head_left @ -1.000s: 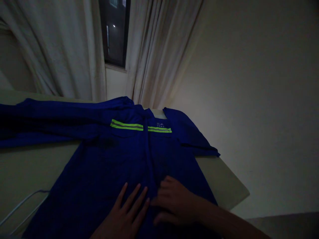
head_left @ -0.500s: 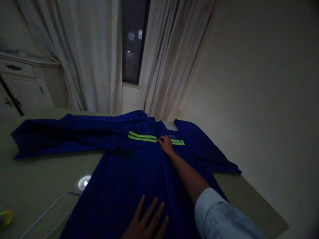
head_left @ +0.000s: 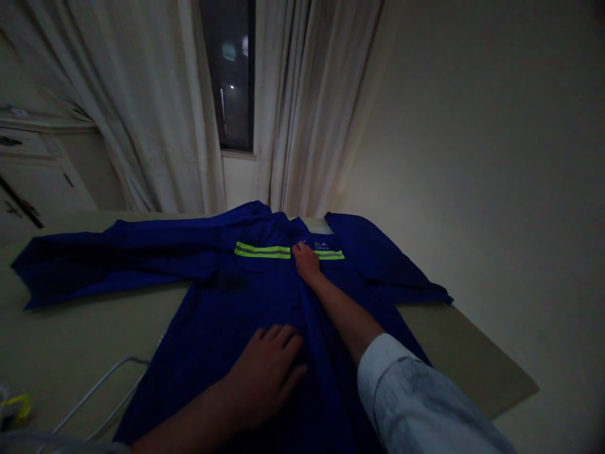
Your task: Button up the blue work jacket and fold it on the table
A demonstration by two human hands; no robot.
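Observation:
A long-sleeved royal-blue work jacket (head_left: 265, 302) lies spread face up on the table, with a yellow-green reflective stripe (head_left: 262, 250) across each side of the chest. My right hand (head_left: 306, 261) rests at the front opening near the collar, its fingertips on the placket. Whether it pinches the cloth, I cannot tell. My left hand (head_left: 265, 372) lies on the lower front of the jacket, fingers bent against the fabric and gripping nothing. A pale sleeve (head_left: 416, 403) covers my right forearm.
A beige table (head_left: 463, 353) bears the jacket, whose sleeves spread left and right. A white cable (head_left: 104, 384) and a small yellow item (head_left: 16, 407) lie at the lower left. Pale curtains (head_left: 142, 107) flank a dark window (head_left: 227, 75); a white cabinet (head_left: 38, 176) stands far left.
My right hand has moved from the lower jacket up to the collar area. My left hand has shifted slightly up and left on the cloth, and the view has swung.

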